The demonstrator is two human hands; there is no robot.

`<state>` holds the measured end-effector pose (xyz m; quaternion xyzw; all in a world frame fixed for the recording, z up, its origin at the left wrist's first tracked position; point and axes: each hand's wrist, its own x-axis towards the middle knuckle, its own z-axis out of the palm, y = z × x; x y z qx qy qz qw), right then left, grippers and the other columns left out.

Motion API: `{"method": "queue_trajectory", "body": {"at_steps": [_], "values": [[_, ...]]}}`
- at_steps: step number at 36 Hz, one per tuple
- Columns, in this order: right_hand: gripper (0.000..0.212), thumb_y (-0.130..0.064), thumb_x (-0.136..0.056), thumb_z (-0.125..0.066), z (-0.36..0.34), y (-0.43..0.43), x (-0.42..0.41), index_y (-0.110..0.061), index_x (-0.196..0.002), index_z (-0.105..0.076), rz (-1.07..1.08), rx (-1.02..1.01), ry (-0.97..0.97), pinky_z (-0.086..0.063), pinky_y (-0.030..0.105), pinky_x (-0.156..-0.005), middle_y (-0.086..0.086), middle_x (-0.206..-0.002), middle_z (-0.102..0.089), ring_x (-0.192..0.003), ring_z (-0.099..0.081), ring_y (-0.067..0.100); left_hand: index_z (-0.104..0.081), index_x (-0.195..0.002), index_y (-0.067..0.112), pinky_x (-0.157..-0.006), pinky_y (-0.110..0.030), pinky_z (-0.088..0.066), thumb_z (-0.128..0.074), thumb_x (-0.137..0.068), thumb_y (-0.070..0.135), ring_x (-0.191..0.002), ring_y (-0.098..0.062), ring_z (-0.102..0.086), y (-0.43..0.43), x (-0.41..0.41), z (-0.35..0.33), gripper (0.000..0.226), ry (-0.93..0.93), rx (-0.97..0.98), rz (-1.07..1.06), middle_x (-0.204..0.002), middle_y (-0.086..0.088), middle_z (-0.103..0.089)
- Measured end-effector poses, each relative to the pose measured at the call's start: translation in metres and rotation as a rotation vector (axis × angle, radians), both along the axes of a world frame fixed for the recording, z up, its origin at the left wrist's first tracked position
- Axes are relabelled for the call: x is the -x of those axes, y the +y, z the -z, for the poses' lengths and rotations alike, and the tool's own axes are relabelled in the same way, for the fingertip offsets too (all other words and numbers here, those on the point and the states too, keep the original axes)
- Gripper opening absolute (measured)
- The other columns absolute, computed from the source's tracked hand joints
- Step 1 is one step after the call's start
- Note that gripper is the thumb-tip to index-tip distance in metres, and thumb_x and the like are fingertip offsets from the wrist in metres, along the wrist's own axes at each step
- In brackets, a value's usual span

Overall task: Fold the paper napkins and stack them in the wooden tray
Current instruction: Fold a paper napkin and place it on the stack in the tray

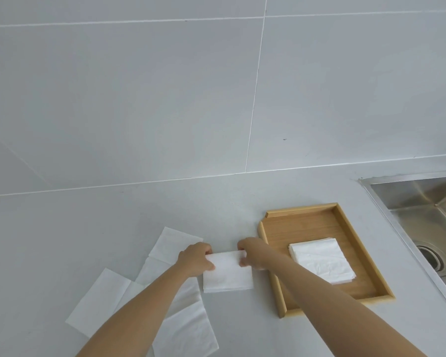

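- Currently both hands are working one napkin (228,275) on the grey counter (88,228); left hand (196,259) is pinching its far left corner, right hand (250,255) is pinching the far right corner
- Napkin is lying just left of the wooden tray (366,256), near its left rim
- Folded stack (321,258) is sitting inside the tray; flat unfolded napkins (175,243) are lying to the left, partly under the left forearm
- Steel sink (428,215) is sitting right of the tray
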<state>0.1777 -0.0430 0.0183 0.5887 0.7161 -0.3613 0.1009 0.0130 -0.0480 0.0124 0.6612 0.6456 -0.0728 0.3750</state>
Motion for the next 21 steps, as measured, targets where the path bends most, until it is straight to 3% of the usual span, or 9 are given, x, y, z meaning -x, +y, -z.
{"method": "queue_trajectory", "body": {"at_steps": [1,3,5,7,9,10,13,18,21], "values": [[0.012,-0.01,-0.087,-0.059,-0.004,0.0,-0.004,-0.009,-0.096,-0.051,0.038,-0.006,0.057,-0.036,0.02,-0.061,0.01,-0.103,-0.05,-0.095,-0.048,0.024,-0.039,-0.062,0.02,-0.062,-0.023,-0.031,-0.061,-0.079,0.012,-0.082,-0.02,-0.046,0.001,0.001,-0.003,0.029,-0.08,0.005,-0.055,-0.071,0.006,-0.043],[0.016,-0.01,-0.087,-0.059,-0.012,0.0,-0.013,-0.01,-0.086,-0.043,0.113,-0.012,0.142,-0.026,0.016,-0.053,0.001,-0.084,-0.045,-0.086,-0.043,0.018,-0.039,-0.061,0.02,-0.055,-0.021,-0.029,-0.06,-0.08,0.007,-0.079,-0.02,-0.045,0.001,0.001,-0.012,0.031,-0.203,0.006,-0.156,-0.069,0.005,-0.043],[0.016,-0.009,-0.086,-0.059,-0.019,0.001,-0.024,-0.01,-0.08,-0.044,0.227,0.005,0.237,-0.033,0.019,-0.056,-0.004,-0.07,-0.041,-0.074,-0.047,0.018,-0.045,-0.069,0.016,-0.055,-0.02,-0.032,-0.058,-0.082,0.004,-0.076,-0.019,-0.047,0.003,-0.003,-0.021,0.022,-0.297,-0.012,-0.225,-0.074,0.002,-0.049],[0.008,-0.005,-0.086,-0.059,-0.027,0.001,-0.036,-0.008,-0.089,-0.052,0.373,0.042,0.366,-0.05,0.028,-0.066,-0.001,-0.073,-0.048,-0.065,-0.051,0.015,-0.047,-0.082,0.013,-0.058,-0.02,-0.038,-0.057,-0.083,0.002,-0.076,-0.018,-0.051,0.004,-0.01,-0.029,0.015,-0.386,-0.037,-0.282,-0.085,-0.005,-0.056],[0.023,0.0,-0.086,-0.058,-0.036,0.001,-0.049,0.0,-0.108,-0.052,0.5,0.061,0.496,-0.055,0.037,-0.075,0.013,-0.092,-0.06,-0.075,-0.059,0.021,-0.043,-0.093,0.013,-0.06,-0.022,-0.041,-0.057,-0.084,0.002,-0.078,-0.021,-0.054,0.004,-0.021,-0.036,0.02,-0.472,-0.06,-0.341,-0.094,-0.011,-0.06],[0.026,0.001,-0.086,-0.058,-0.039,0.001,-0.056,0.001,-0.111,-0.049,0.554,0.069,0.559,-0.056,0.038,-0.075,0.015,-0.097,-0.061,-0.078,-0.06,0.023,-0.04,-0.097,0.013,-0.061,-0.022,-0.042,-0.057,-0.084,0.001,-0.077,-0.021,-0.054,0.004,-0.028,-0.04,0.024,-0.513,-0.072,-0.365,-0.094,-0.012,-0.06],[0.026,0.001,-0.088,-0.056,-0.048,0.0,-0.079,-0.011,-0.107,-0.043,0.651,0.052,0.666,-0.055,0.026,-0.058,0.004,-0.08,-0.056,-0.067,-0.057,0.016,-0.036,-0.104,0.017,-0.062,-0.022,-0.042,-0.058,-0.084,0.0,-0.07,-0.018,-0.053,0.004,-0.05,-0.049,0.034,-0.6,-0.122,-0.391,-0.089,-0.014,-0.057],[0.035,-0.004,-0.087,-0.059,-0.055,-0.004,-0.12,-0.023,-0.11,-0.042,0.653,-0.009,0.682,-0.052,0.023,-0.057,0.006,-0.078,-0.053,-0.067,-0.056,0.017,-0.043,-0.089,0.025,-0.066,-0.028,-0.041,-0.058,-0.083,0.0,-0.078,-0.025,-0.052,0.001,-0.089,-0.051,0.03,-0.647,-0.211,-0.37,-0.085,-0.015,-0.053],[0.025,-0.004,-0.083,-0.064,-0.055,-0.009,-0.145,-0.021,-0.096,-0.049,0.631,-0.046,0.628,-0.052,0.027,-0.06,0.006,-0.077,-0.049,-0.072,-0.054,0.021,-0.047,-0.068,0.027,-0.062,-0.025,-0.037,-0.061,-0.08,-0.001,-0.071,-0.02,-0.047,-0.002,-0.117,-0.047,0.033,-0.638,-0.258,-0.346,-0.075,-0.005,-0.05]]}}
